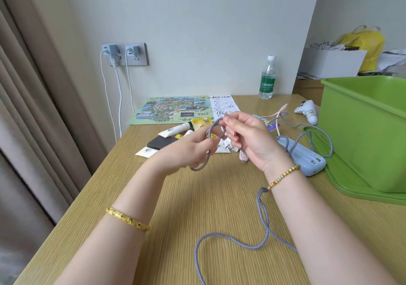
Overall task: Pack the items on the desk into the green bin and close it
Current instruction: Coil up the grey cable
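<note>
Above the middle of the desk (175,196), I hold a grey braided cable (212,130) between both hands. My left hand (195,150) pinches a small loop of it with fingers closed, and my right hand (243,135) grips the same loop from the other side, fingertips curled round the cord. From my hands the cable drops past my right wrist, trails in a loose curve on the wood near me, and runs off the bottom edge. Another stretch of it loops rightward over a pale blue power bank (305,157), which lies just beside the green lid (351,183). On that lid stands the green bin (364,130), open at the top, on the right side of the desk.

Behind my hands lie small things in a cluster: a black card case (161,142), a white tube (175,130), a yellow sachet (201,122) and a white plug (224,148). A pink cable (280,114) curves near a white controller (307,111) beside the bin. Further back a printed map (173,110) lies flat, touching a white paper sheet (225,105), and a water bottle (267,78) stands upright by the wall. Two chargers sit in the wall socket (125,54), their white leads hanging down.
</note>
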Demonstrator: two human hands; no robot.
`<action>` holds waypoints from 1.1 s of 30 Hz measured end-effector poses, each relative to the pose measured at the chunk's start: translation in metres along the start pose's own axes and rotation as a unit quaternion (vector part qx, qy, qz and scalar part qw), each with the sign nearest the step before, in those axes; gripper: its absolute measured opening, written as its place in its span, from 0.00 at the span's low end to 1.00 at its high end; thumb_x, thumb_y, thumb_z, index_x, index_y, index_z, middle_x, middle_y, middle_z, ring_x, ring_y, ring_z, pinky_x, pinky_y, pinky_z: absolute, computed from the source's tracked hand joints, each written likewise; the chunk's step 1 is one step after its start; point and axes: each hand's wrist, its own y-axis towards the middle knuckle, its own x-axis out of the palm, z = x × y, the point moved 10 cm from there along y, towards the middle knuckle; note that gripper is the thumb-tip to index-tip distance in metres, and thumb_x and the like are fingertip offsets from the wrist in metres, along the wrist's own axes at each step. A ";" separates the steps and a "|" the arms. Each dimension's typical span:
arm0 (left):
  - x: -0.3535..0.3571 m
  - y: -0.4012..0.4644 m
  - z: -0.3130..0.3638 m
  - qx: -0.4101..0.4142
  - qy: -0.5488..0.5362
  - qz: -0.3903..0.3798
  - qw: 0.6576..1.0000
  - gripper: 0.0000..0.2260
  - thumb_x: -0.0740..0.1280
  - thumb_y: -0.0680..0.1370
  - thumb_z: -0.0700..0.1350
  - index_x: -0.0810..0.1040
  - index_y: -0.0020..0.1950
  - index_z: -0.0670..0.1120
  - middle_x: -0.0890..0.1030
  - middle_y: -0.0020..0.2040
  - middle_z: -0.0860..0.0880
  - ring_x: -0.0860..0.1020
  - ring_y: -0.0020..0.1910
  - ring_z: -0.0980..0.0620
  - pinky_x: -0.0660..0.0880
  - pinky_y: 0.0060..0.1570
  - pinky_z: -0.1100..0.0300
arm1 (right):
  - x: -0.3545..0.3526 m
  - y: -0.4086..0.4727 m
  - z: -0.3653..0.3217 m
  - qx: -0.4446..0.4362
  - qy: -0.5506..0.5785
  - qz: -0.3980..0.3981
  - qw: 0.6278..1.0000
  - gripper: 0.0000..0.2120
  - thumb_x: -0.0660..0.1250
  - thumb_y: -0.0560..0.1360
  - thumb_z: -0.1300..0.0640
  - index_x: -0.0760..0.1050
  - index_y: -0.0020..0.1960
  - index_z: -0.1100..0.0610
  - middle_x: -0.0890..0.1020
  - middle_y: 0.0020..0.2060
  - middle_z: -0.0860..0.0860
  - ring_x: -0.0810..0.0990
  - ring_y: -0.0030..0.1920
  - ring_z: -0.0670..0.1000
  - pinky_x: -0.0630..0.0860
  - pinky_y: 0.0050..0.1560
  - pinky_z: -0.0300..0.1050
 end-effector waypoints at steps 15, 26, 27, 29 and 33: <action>0.020 0.004 0.009 0.026 -0.190 -0.053 0.980 0.13 0.50 0.83 0.50 0.71 0.51 0.45 0.65 0.27 0.55 0.63 0.23 0.57 0.67 0.27 0.65 | -0.019 -0.002 -0.008 -0.017 -0.055 0.110 0.992 0.06 0.67 0.74 0.59 0.76 0.38 0.55 0.69 0.19 0.41 0.66 0.20 0.40 0.62 0.22 0.32; 0.013 0.011 -0.005 -0.026 -0.239 -0.027 0.970 0.16 0.53 0.82 0.49 0.78 0.46 0.44 0.60 0.26 0.55 0.59 0.19 0.60 0.58 0.18 0.69 | -0.027 -0.001 -0.005 -0.004 -0.070 0.131 0.989 0.08 0.67 0.75 0.56 0.76 0.37 0.52 0.62 0.26 0.50 0.56 0.27 0.48 0.46 0.27 0.45; 0.010 0.012 -0.005 -0.022 -0.236 -0.009 0.971 0.18 0.52 0.82 0.50 0.77 0.43 0.45 0.60 0.25 0.56 0.58 0.19 0.59 0.57 0.18 0.70 | -0.027 0.000 -0.005 -0.007 -0.071 0.127 0.989 0.07 0.66 0.75 0.57 0.76 0.38 0.52 0.62 0.26 0.50 0.56 0.26 0.47 0.48 0.25 0.42; 0.001 0.013 -0.007 -0.012 -0.256 0.032 0.966 0.19 0.52 0.82 0.51 0.75 0.38 0.46 0.59 0.23 0.56 0.57 0.19 0.60 0.56 0.18 0.70 | -0.022 0.001 -0.004 -0.016 -0.075 0.109 0.991 0.07 0.64 0.76 0.58 0.77 0.40 0.54 0.64 0.25 0.49 0.60 0.23 0.45 0.53 0.21 0.36; -0.027 0.012 -0.018 -0.009 -0.348 0.162 0.924 0.17 0.52 0.82 0.51 0.68 0.36 0.47 0.62 0.23 0.56 0.60 0.19 0.59 0.60 0.19 0.69 | 0.001 0.002 0.002 -0.009 -0.165 0.032 0.986 0.11 0.57 0.80 0.59 0.76 0.44 0.57 0.64 0.26 0.50 0.62 0.21 0.43 0.60 0.21 0.34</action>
